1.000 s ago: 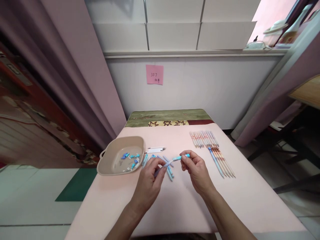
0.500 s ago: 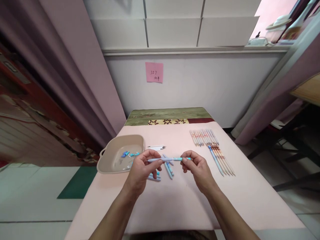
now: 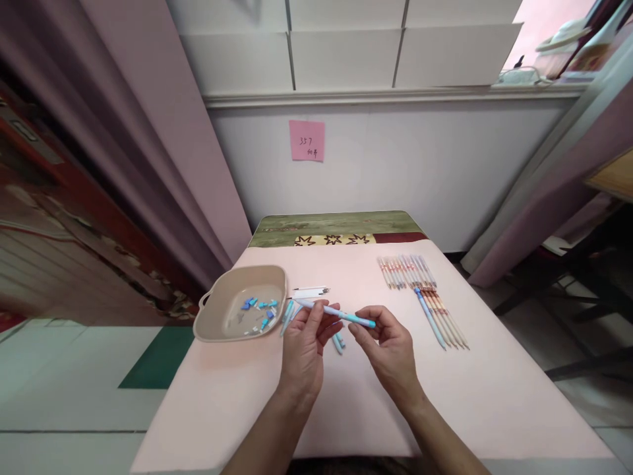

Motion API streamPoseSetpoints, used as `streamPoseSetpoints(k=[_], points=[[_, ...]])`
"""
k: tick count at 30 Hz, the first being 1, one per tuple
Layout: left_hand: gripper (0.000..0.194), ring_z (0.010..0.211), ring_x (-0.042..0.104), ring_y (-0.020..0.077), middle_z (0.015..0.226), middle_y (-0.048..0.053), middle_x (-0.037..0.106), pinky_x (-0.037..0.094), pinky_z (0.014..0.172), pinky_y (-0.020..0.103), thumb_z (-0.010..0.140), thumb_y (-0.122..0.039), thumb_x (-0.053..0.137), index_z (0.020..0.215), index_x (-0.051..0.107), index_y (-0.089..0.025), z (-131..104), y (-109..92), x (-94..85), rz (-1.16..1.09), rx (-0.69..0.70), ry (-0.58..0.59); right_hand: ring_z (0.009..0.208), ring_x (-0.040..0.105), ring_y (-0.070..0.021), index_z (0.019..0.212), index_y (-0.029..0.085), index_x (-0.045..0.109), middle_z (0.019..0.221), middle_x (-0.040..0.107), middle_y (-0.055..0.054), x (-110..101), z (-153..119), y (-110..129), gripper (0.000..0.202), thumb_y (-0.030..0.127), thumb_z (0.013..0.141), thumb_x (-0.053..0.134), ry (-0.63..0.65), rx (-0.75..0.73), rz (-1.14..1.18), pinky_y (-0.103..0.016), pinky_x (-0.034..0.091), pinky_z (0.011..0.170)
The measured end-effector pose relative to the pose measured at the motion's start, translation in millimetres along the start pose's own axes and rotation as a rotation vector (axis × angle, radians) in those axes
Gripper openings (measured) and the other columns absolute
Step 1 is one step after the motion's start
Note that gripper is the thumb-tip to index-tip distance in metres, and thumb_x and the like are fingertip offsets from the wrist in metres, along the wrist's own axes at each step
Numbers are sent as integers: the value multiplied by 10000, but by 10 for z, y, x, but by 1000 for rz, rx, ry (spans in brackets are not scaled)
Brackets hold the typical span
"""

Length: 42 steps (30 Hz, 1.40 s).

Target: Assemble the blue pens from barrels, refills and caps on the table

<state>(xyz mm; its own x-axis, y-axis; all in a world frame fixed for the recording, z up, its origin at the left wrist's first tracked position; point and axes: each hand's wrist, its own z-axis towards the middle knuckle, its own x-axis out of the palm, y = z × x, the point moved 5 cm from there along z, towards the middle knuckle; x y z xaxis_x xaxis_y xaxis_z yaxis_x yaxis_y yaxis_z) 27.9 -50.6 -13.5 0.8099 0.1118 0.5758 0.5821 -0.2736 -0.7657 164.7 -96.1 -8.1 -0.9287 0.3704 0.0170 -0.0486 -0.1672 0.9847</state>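
Note:
My left hand holds a light blue pen by its middle, the pen lying slantwise from upper left to lower right. My right hand is next to the pen's turquoise right end, its fingertips touching or almost touching it; I cannot tell if it grips. Under the hands lie a few more blue pen barrels on the pink table. A beige tray to the left holds several small blue and white pen parts.
Two groups of finished pens lie in rows at the right of the table. A white refill lies beside the tray. A pink sticky note hangs on the wall. Curtains hang at left and right.
The pen was held level between both hands; now the left hand holds it tilted and has shifted right, while the right hand's fingers have loosened at the pen's end.

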Motion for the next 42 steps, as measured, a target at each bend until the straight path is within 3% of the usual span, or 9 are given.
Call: streamPoseSetpoints(k=[4, 9, 31, 39, 42], points=[[270, 742, 692, 154, 833, 76, 742, 585, 686, 270, 676, -271, 798, 871, 672, -133, -4, -16, 10, 6, -13, -4, 698, 617, -149, 897, 206, 644, 820, 675, -21, -25, 3, 83, 150, 310, 801, 690, -40, -167, -167, -266, 527, 649], [266, 760, 694, 152, 845, 74, 741, 581, 700, 263, 674, -259, 799, 871, 672, -131, -11, -10, 9, 5, -21, -8, 669, 610, -141, 897, 215, 652, 797, 683, -9, -40, -6, 174, 105, 284, 820, 671, -78, -292, -282, -262, 524, 645], [280, 710, 681, 144, 830, 54, 733, 560, 687, 273, 683, -289, 786, 879, 657, -135, 12, -39, 25, 58, 1, 11, 639, 579, -150, 858, 217, 645, 753, 665, -15, 45, 28, 186, 97, 310, 841, 624, -39, -300, -323, -265, 485, 623], [289, 726, 683, 143, 833, 50, 725, 559, 725, 286, 674, -274, 790, 876, 635, -138, 67, 9, -18, 31, 8, -13, 513, 488, -120, 696, 202, 624, 587, 564, 5, 124, 161, 65, 314, 403, 910, 512, 56, -226, -487, -231, 385, 521], [294, 726, 686, 151, 816, 44, 722, 553, 694, 275, 677, -287, 785, 876, 624, -143, 78, 4, -50, 23, 29, -13, 528, 511, -126, 913, 215, 640, 635, 587, 15, 140, 163, 32, 205, 406, 855, 593, 103, -206, -446, -226, 402, 533]])
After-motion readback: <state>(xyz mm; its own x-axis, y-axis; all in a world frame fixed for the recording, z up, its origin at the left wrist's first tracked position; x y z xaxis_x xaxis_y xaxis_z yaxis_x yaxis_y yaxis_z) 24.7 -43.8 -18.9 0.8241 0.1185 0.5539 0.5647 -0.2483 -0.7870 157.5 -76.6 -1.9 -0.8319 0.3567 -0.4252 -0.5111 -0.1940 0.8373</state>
